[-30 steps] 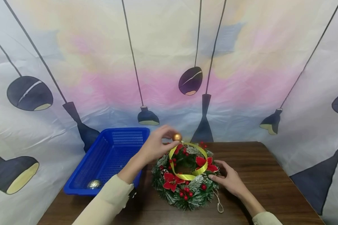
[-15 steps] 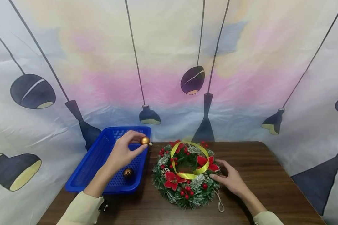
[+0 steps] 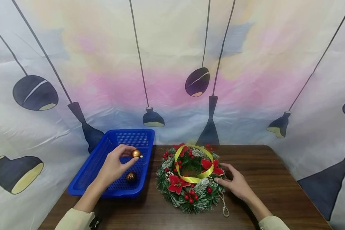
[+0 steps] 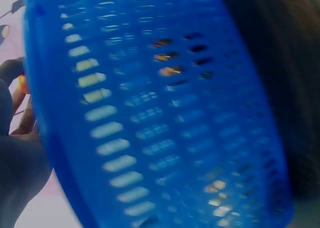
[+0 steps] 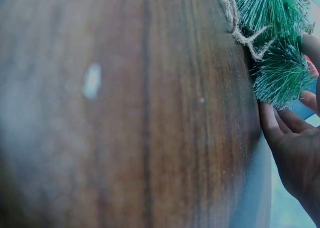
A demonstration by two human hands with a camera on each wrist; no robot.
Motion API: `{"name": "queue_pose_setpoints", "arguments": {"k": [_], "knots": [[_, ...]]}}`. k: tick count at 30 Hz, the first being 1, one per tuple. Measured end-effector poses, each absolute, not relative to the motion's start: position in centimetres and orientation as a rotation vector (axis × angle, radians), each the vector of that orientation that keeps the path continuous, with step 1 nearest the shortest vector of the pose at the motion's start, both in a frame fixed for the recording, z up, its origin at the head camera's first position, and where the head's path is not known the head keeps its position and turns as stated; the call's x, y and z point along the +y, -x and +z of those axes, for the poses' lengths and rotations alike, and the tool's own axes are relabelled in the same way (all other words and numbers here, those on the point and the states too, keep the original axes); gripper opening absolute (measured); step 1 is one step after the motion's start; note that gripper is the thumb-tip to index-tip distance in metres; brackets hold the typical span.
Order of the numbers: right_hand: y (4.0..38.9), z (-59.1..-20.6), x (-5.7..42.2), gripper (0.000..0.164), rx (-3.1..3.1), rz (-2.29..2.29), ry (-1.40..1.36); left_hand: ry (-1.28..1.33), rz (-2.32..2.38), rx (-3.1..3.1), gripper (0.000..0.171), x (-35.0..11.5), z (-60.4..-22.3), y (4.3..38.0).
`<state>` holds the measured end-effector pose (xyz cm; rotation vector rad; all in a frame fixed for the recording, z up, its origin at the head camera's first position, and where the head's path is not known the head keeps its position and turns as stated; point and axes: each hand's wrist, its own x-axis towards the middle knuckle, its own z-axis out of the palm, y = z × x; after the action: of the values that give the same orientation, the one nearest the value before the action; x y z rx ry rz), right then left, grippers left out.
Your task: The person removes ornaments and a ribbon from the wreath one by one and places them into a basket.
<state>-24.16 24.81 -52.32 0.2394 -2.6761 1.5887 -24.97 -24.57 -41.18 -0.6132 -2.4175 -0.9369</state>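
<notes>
Over the blue plastic basket (image 3: 87, 174) my left hand (image 3: 111, 168) pinches a shiny gold ball ornament (image 3: 136, 153) between thumb and fingers. Its small metal cap points right. Below it in the basket lies a dark brown ball ornament (image 3: 131, 176). My right hand (image 3: 237, 184) holds the right edge of a green Christmas wreath (image 3: 201, 202), thumb on top and fingers along the side. In the right wrist view, those fingers (image 5: 271, 125) sit right at the needles. A loop of yellow ribbon (image 3: 190, 180) lies on the wreath, among red flowers and berries.
The basket and wreath stand side by side on a brown wooden table (image 3: 256, 163). A twine loop (image 3: 225, 209) hangs out from the wreath's lower right. Behind the table is a cloth backdrop (image 3: 172, 80) printed with lamps. The perforated basket wall (image 4: 57, 138) fills the left wrist view.
My left hand has carried the gold ball left and down, from above the wreath to over the basket. The brown ball has come into view; a silver one is now hidden. My right hand stays put.
</notes>
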Motion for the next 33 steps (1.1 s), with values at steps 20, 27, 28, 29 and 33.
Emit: {"name": "queue_pose_setpoints", "arguments": {"k": [20,27,28,29,33], "knots": [[24.3,-52.3,24.8,0.075,-2.685,1.584,-0.224,0.510,-0.934,-2.648,0.024,-26.0,-44.6,25.5],[24.2,-52.3,24.8,0.075,-2.682,1.586,-0.228,0.488,-0.917,-2.728,0.024,-26.1,-44.7,25.7],[24.2,-52.3,24.8,0.075,-2.682,1.583,-0.227,0.487,-0.914,-2.736,0.024,-26.1,-44.7,25.7],[24.1,-52.3,24.8,0.075,-2.682,1.581,-0.227,0.486,-0.909,-2.742,0.024,-26.1,-44.7,25.7],[24.1,-52.3,24.8,0.075,-2.683,1.573,-0.225,0.485,-0.902,-2.775,0.025,-26.2,-44.8,25.8]]}}
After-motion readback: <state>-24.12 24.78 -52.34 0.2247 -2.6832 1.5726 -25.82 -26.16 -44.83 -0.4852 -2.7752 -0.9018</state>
